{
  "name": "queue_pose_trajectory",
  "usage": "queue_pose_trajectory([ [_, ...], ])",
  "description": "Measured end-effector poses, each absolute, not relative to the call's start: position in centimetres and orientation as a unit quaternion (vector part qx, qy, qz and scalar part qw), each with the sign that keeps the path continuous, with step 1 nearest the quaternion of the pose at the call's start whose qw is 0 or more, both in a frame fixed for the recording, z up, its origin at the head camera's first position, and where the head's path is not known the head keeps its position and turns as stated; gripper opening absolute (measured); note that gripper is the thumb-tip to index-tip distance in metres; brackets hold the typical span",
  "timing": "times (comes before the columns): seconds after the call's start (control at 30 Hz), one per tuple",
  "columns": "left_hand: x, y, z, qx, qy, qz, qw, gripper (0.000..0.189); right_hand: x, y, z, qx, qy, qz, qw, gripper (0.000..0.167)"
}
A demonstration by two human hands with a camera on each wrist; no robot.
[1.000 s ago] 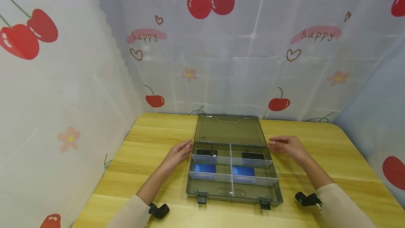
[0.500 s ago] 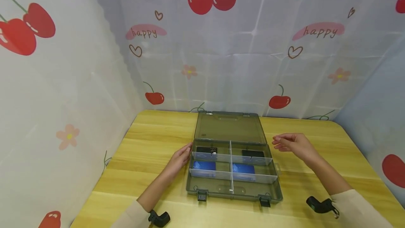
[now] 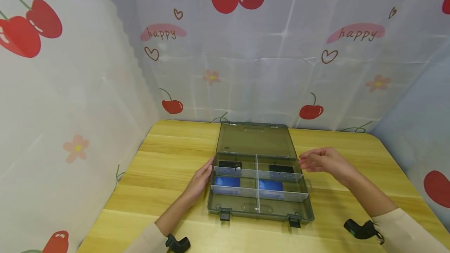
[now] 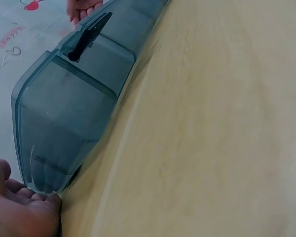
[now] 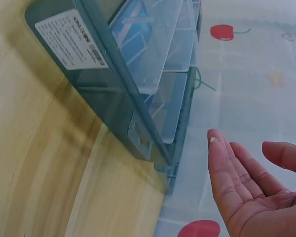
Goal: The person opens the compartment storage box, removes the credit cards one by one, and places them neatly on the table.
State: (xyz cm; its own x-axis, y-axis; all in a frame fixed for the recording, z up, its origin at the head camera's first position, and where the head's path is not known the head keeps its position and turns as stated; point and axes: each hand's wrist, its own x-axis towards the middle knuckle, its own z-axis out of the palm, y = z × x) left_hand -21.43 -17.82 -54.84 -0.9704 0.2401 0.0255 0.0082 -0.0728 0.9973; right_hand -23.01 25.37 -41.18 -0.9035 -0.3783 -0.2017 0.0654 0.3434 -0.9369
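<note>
A smoky translucent divided storage box [image 3: 242, 207] lies on the table with its lid [image 3: 256, 139] folded back. Two blue cards [image 3: 227, 182] [image 3: 270, 185] are in the middle row of compartments. The back row holds a black card marked VIP [image 3: 227, 164] on the left and another black card [image 3: 281, 168] on the right. My left hand [image 3: 200, 180] rests along the box's left side, its fingertips at the wall near the back corner. Beside the back right corner, my right hand [image 3: 327, 163] hovers with extended fingers and an empty palm, apart from the box in the right wrist view.
Two black latches [image 3: 225, 214] hang at the box's front. A white label [image 5: 71, 39] and a hanging tab [image 5: 139, 136] show on its right side. The wooden table [image 3: 168, 155] meets a cherry-print curtain [image 3: 246, 81] behind.
My left hand has come in against the box's left side. My right hand first drew away to the right, then came back a little toward the box. The box stays in place.
</note>
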Motion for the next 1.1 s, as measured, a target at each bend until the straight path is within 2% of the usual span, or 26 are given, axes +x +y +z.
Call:
queue_pose_trajectory([
  [0.47, -21.0, -18.0, -55.3, 0.101, 0.723, 0.681, 0.062, 0.051, -21.8, 23.9, -42.2, -0.125, 0.714, -0.608, 0.325, 0.042],
  [0.73, -21.4, -17.6, -55.2, 0.119, 0.730, 0.672, 0.044, 0.051, -21.7, 23.3, -43.0, -0.111, 0.714, -0.603, 0.338, 0.044],
  [1.1, -21.2, -17.7, -55.0, 0.107, 0.723, 0.680, 0.060, 0.052, -21.2, 22.0, -44.3, -0.085, 0.732, -0.581, 0.345, 0.047],
])
